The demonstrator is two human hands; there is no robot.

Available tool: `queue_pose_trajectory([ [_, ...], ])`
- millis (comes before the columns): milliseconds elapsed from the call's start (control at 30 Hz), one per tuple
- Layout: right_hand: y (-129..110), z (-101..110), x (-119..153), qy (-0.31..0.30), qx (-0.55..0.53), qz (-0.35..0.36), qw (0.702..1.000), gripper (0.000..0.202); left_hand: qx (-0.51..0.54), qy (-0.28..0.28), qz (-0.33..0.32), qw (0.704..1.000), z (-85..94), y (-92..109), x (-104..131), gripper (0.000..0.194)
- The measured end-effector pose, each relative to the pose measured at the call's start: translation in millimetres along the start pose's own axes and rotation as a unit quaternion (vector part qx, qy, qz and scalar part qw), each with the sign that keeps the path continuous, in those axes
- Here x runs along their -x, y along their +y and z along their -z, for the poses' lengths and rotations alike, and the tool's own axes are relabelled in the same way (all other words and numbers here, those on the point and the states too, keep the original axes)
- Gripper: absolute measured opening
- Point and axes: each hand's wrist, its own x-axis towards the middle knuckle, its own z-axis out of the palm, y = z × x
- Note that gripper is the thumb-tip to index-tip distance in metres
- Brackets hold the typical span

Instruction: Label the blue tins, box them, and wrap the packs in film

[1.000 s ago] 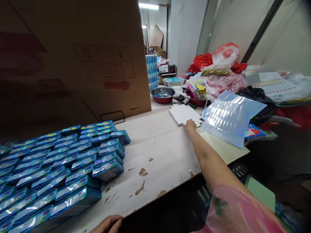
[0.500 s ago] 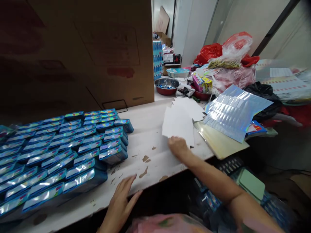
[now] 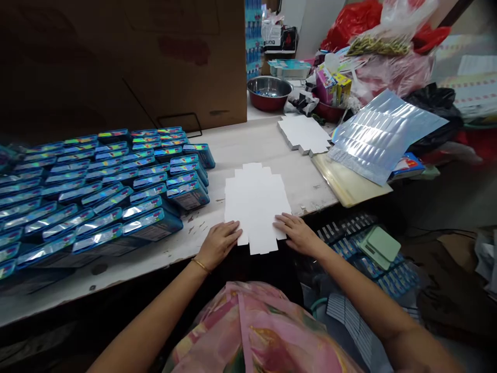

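Observation:
A flat white die-cut carton blank (image 3: 256, 202) lies on the table in front of me, its lower flap reaching past the table's front edge. My left hand (image 3: 219, 241) touches its lower left side with the fingers stretched out. On the lower right side rests my right hand (image 3: 297, 231), fingers extended flat over the card. Both hands are open; their thumbs are mostly hidden. Farther back sits a stack of the same white blanks (image 3: 305, 133).
Rows of shiny blue boxes (image 3: 101, 194) fill the left of the table (image 3: 229, 140). A large brown carton (image 3: 116, 67) stands behind them. To the right lie holographic sheets (image 3: 384, 137); a metal bowl (image 3: 269, 93) sits at the back. Below is a pale green scale (image 3: 380, 246).
My right hand has brought a white blank from the stack towards me, in front of my body. My left hand has moved right and forward onto the blank's edge. The view has tilted down.

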Motion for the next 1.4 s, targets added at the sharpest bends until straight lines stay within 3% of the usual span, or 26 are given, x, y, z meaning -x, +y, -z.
queue_pose_trajectory([
  [133, 22, -14, -5, 0.102, -0.056, 0.022, 0.993, 0.024, 0.031, 0.002, 0.065, 0.997, 11.1, 2, -13, 0.023],
  [267, 8, 4, -27, 0.134, -0.037, 0.029, 0.990, 0.019, -0.007, -0.036, 0.091, 0.995, 31.2, 19, -37, 0.022],
  [433, -28, 35, -58, 0.009, 0.148, 0.046, 0.988, 0.018, -0.081, -0.174, 0.089, 0.977, 44.7, 38, -65, 0.031],
  [567, -35, 30, -73, -0.092, 0.204, 0.079, 0.971, 0.021, -0.079, -0.191, 0.079, 0.975, 41.0, 39, -73, 0.040],
  [767, -36, 15, -79, -0.103, 0.208, 0.093, 0.968, 0.022, -0.110, -0.224, 0.083, 0.965, 34.2, 45, -79, 0.032],
  [933, -39, 18, -83, -0.118, 0.201, 0.089, 0.968, 0.024, -0.115, -0.218, 0.117, 0.962, 30.7, 55, -88, 0.028],
  [1033, -40, 23, -67, -0.080, 0.179, 0.108, 0.975, 0.021, -0.107, -0.215, 0.118, 0.964, 31.4, 56, -93, 0.030],
  [1167, -41, 13, -28, 0.018, 0.111, 0.121, 0.986, 0.066, -0.081, -0.230, 0.111, 0.964, 36.6, 56, -95, 0.029],
  [1267, -33, -5, -16, 0.092, 0.068, 0.128, 0.985, 0.052, -0.067, -0.250, 0.102, 0.961, 39.6, 56, -95, 0.028],
  [1400, -25, -17, -35, 0.193, -0.026, 0.097, 0.976, 0.023, -0.032, -0.262, 0.097, 0.960, 43.4, 49, -101, 0.030],
])
